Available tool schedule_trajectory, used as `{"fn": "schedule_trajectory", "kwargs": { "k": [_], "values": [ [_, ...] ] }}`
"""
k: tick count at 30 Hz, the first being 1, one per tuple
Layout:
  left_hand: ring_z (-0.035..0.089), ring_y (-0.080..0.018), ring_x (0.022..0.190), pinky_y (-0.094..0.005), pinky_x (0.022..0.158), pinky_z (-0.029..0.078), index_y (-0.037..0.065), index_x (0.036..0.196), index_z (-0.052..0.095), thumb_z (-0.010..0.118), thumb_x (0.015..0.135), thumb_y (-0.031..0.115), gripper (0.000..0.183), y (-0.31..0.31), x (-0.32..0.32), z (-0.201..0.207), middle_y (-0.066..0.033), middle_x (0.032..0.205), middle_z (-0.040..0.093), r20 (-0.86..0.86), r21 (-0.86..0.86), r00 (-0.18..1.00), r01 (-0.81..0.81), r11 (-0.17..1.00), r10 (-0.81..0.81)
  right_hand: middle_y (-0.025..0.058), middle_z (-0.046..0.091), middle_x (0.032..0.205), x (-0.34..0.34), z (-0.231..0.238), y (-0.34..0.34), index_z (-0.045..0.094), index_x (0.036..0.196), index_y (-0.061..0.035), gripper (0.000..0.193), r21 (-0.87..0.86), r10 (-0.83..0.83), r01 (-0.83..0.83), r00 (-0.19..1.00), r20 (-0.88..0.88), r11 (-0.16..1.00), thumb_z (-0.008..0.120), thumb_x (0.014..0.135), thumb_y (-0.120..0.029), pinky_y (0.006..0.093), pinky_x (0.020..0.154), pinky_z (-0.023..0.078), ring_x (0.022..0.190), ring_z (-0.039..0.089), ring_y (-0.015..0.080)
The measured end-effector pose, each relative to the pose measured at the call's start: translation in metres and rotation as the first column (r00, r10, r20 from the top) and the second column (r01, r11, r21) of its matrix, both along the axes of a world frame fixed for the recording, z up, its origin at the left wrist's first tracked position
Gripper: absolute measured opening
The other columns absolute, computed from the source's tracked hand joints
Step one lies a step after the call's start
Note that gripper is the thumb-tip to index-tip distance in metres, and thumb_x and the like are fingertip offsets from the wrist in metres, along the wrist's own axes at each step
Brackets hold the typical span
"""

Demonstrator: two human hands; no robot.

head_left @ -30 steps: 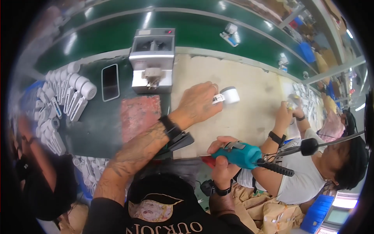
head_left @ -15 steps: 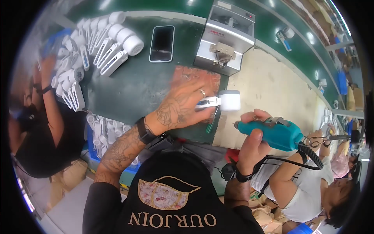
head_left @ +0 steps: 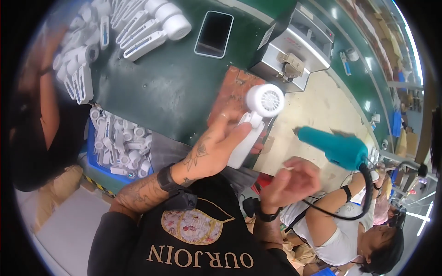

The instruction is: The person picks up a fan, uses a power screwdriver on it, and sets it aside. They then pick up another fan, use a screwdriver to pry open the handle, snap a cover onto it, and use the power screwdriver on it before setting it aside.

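Blue bin [head_left: 108, 174] holds fans [head_left: 133, 155]; 1 fan [head_left: 265, 100] is gripped.

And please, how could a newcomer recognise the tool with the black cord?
Find the boxy silver machine, then look down and right. The tool shows just above the right hand in this view. Its teal body sets it apart from the white grilled device in the left hand.

A dark-screened phone [head_left: 214, 34] lies on the green tabletop [head_left: 154, 87].
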State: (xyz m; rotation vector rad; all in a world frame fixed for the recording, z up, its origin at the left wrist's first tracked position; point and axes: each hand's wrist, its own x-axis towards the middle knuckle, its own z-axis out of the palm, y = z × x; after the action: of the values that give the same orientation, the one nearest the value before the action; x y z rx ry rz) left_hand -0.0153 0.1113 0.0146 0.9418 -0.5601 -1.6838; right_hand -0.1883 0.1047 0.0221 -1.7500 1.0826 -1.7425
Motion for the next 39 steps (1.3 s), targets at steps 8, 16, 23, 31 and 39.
{"fn": "schedule_trajectory", "kwargs": {
  "k": [8,16,23,31,39],
  "values": [
    [0.058,-0.0171,0.117,-0.035,0.1,0.049,0.007,0.143,0.047,0.044,0.11,0.032,0.042,0.013,-0.017,-0.006,-0.005,0.132,0.059,-0.581,0.279,0.794,-0.015,0.96,0.181,0.0168,0.052,0.121,0.026,0.011,0.0,0.047,0.143,-0.0011,0.071,0.442,0.295,-0.001,0.746,-0.597,0.897,0.073,0.077,-0.005,0.0376,0.087,0.046,0.099,0.052,0.0278],
    [0.056,-0.0221,0.122,-0.04,0.11,0.042,0.005,0.138,0.049,0.039,0.11,0.037,0.044,0.01,-0.02,-0.002,-0.0086,0.132,0.059,-0.657,0.338,0.707,-0.032,0.941,0.26,0.0221,0.051,0.129,0.034,0.007,0.011,0.046,0.145,-0.0002,0.071,0.285,0.186,0.023,0.706,-0.683,0.958,0.071,0.078,-0.006,0.045,0.1,0.044,0.117,0.053,0.0377],
    [0.06,-0.0212,0.114,-0.0406,0.105,0.045,0.005,0.132,0.052,0.041,0.109,0.036,0.04,0.01,-0.019,0.0,-0.0101,0.119,0.064,-0.725,0.29,0.648,-0.02,0.957,0.233,0.0158,0.051,0.13,0.018,0.018,0.022,0.037,0.15,0.0039,0.077,0.292,0.076,0.036,0.929,-0.362,0.956,0.069,0.08,-0.008,0.0392,0.094,0.046,0.112,0.052,0.0259],
    [0.059,-0.0213,0.118,-0.0408,0.11,0.041,0.005,0.137,0.05,0.04,0.108,0.038,0.044,0.009,-0.019,0.008,-0.009,0.129,0.062,-0.689,0.325,0.68,-0.022,0.945,0.253,0.0187,0.064,0.126,0.027,0.028,0.009,0.048,0.141,0.0042,0.075,0.333,0.248,-0.008,0.685,-0.685,0.943,0.082,0.074,-0.001,0.0384,0.094,0.05,0.105,0.063,0.0278],
    [0.058,-0.0208,0.119,-0.0412,0.111,0.039,0.006,0.138,0.05,0.039,0.109,0.037,0.044,0.013,-0.018,0.001,-0.0074,0.132,0.061,-0.729,0.237,0.659,-0.012,0.971,0.186,0.015,0.065,0.103,0.025,0.024,0.008,0.051,0.139,0.0043,0.064,0.215,0.144,-0.002,0.745,-0.651,0.977,0.073,0.079,0.01,0.0341,0.085,0.054,0.096,0.068,0.0239]
  ]
}}
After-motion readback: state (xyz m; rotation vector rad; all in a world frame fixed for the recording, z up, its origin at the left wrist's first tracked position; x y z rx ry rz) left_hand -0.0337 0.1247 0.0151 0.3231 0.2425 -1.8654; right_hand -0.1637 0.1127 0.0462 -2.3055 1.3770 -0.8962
